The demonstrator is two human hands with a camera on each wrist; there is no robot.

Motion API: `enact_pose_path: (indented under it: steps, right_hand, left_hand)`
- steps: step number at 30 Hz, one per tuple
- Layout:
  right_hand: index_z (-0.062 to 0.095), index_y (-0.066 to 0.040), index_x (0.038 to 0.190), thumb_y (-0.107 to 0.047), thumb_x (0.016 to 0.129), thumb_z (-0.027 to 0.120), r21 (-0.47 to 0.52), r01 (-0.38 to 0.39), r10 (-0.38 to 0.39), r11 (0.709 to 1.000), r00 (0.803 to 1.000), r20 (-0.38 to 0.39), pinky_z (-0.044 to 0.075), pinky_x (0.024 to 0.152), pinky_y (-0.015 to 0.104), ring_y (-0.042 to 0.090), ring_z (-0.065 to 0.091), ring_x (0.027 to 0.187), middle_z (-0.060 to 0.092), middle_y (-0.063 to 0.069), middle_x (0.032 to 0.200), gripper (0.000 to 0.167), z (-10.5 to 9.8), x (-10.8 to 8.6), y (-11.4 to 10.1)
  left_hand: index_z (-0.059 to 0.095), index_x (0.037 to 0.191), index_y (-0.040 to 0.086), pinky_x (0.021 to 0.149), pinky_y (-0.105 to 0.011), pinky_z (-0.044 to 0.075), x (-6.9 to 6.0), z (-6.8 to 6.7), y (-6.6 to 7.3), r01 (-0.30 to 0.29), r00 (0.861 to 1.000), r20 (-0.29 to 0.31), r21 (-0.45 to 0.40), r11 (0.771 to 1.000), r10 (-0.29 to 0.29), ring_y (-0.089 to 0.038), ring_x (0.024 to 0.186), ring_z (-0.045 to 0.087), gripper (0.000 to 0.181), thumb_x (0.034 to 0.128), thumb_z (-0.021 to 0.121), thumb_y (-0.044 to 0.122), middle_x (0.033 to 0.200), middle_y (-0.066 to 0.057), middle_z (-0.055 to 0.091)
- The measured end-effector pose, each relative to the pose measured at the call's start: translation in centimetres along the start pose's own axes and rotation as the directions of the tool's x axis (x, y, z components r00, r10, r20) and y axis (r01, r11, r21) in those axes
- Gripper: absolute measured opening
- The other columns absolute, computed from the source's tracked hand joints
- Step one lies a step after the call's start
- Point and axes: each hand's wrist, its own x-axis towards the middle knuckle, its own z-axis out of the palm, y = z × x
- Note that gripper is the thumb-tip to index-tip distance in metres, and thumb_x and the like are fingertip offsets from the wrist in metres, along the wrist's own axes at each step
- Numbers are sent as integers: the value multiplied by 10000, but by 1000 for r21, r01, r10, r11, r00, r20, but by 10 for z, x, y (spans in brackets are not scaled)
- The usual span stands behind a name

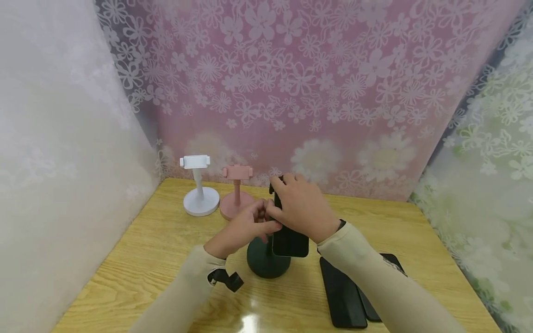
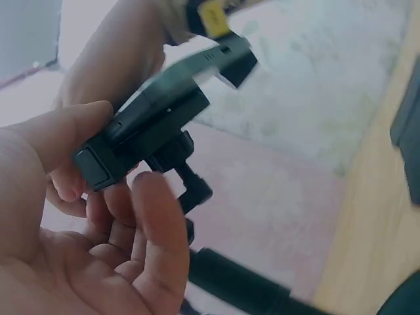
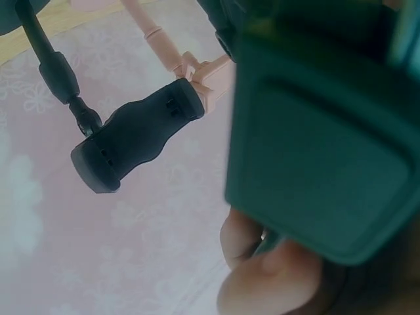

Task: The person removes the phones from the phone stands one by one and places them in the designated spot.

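Note:
A dark green phone stand (image 1: 268, 266) stands on the table in the head view, with a black phone (image 1: 291, 243) at its holder. My right hand (image 1: 304, 208) grips the phone from above, its fingers over the upper part. My left hand (image 1: 245, 226) is at the left end of the holder. In the left wrist view, the left thumb lies on the end of the holder (image 2: 95, 164) and the other fingers curl beneath it. The right wrist view has the green holder (image 3: 321, 170) close up, with fingertips (image 3: 269, 282) of the right hand below it.
A white phone stand (image 1: 201, 201) and a pink one (image 1: 237, 199) stand at the back left. A black phone stand (image 3: 141, 131) shows in the right wrist view. Two dark phones (image 1: 343, 296) lie at the front right, partly under the right forearm. A flowered curtain (image 1: 270, 92) hangs behind the table.

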Motion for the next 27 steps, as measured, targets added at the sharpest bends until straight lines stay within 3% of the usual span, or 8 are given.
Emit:
enact_pose_path:
  steps: [5,9,15,27]
  right_hand:
    - [624,-78,1327,-404,1013,575,30,-18,18,999,1000,-2,568,583,420,322,613,846,653,154,1086,455,0,0,1]
    - [624,-84,1332,-391,1005,579,47,-29,29,998,1000,7,584,610,440,336,626,889,661,157,1135,451,1,1,2]
    - [620,-88,1324,-375,1008,584,49,-24,24,999,1000,5,589,641,451,343,635,928,655,157,1160,428,1,2,4]
    - [630,-88,1325,-393,989,606,21,-9,10,1000,999,-32,573,604,416,305,613,851,658,143,1118,455,2,-1,3]
  left_hand:
    - [530,1359,65,668,-315,478,1,0,-4,33,999,36,-119,992,-29,-186,695,508,392,1028,665,226,865,-26,578]
    - [568,1285,99,649,-304,437,1,3,-4,75,997,25,-174,982,-72,-163,647,441,305,1026,667,227,751,0,496]
    - [580,1154,132,624,-301,380,3,7,-5,101,995,21,-252,962,-99,-145,640,404,172,1028,659,218,770,12,469]
    - [595,1190,117,593,-284,333,3,5,-11,70,998,21,-246,967,-67,-121,565,348,248,1011,693,258,667,42,418]
